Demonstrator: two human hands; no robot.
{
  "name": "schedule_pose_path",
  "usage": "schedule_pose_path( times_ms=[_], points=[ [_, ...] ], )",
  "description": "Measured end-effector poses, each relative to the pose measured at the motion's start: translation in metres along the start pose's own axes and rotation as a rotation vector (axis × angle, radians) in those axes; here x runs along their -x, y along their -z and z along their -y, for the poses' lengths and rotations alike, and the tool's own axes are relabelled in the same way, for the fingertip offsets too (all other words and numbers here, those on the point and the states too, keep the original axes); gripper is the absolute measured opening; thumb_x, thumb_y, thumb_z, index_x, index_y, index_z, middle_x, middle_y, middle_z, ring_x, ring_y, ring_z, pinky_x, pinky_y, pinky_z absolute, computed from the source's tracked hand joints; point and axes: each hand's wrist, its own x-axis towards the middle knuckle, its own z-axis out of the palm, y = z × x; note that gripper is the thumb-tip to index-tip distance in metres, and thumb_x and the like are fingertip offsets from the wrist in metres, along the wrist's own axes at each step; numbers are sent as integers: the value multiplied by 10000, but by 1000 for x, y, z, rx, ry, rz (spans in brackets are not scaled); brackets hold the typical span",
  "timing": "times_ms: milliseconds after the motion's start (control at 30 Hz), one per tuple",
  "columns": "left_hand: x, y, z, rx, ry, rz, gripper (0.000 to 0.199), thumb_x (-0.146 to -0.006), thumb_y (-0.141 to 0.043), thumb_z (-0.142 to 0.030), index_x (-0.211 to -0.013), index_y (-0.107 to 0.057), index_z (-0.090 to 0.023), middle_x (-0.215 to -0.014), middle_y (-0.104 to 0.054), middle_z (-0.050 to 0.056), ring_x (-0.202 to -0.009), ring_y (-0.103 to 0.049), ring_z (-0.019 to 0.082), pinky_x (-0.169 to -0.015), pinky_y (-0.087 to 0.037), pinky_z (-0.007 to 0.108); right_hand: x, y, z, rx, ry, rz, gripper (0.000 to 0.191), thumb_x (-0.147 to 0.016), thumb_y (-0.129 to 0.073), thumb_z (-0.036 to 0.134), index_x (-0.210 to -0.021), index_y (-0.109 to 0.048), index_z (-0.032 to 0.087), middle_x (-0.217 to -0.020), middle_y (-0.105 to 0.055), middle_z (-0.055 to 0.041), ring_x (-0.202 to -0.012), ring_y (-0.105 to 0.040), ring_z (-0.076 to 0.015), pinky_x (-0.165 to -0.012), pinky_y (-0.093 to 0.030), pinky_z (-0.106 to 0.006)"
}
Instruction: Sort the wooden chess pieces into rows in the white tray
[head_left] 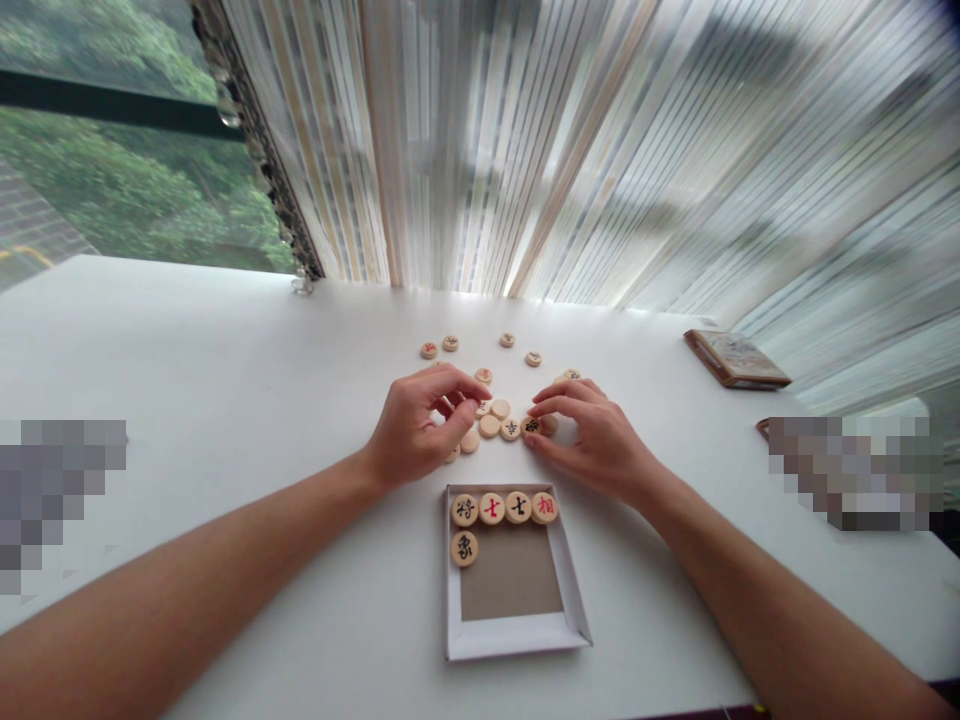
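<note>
Several round wooden chess pieces (pixel 489 426) lie loosely together on the white table, some face down and some showing characters. At the left of this group is my left hand (pixel 424 420), its thumb and index finger brought together near a piece; whether anything is between them is hidden. My right hand (pixel 585 430) reaches in from the right, thumb and fingertips around a piece with a black character (pixel 531 427). Nearer to me, a shallow white box (pixel 517 634) holds a row of pieces along its far side and a black-marked piece (pixel 464 548) below the row's left end.
More pieces (pixel 508 340) are scattered farther back on the white table (pixel 225 370). A flat brown box (pixel 736 358) lies at the back right. A blurred-out object (pixel 855 470) is at the right edge, another at the left. Curtains and a window stand behind the table.
</note>
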Motion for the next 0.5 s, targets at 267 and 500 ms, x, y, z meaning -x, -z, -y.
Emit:
schedule_pose_path(
  times_ms=[267,500],
  points=[
    [1,0,0,5,-10,-1,158,-884,-632,-140,-917,-788,-141,-851,-771,60,-748,-714,150,-622,-581,224,-2,3,9,-29,-7,-2,73,-924,-774,239,-882,-722,211,-797,-744,-34,-736,-666,-196,-716,-505,-340],
    [0,0,-2,-12,-9,9,153,-883,-630,-140,-907,-781,-149,-838,-775,58,-729,-717,147,-613,-583,220,1,0,20,-417,-235,-115,151,-942,-804,344,-1029,-824,222,-906,-804,-69,-759,-710,-194,-690,-564,-344]
  ],
)
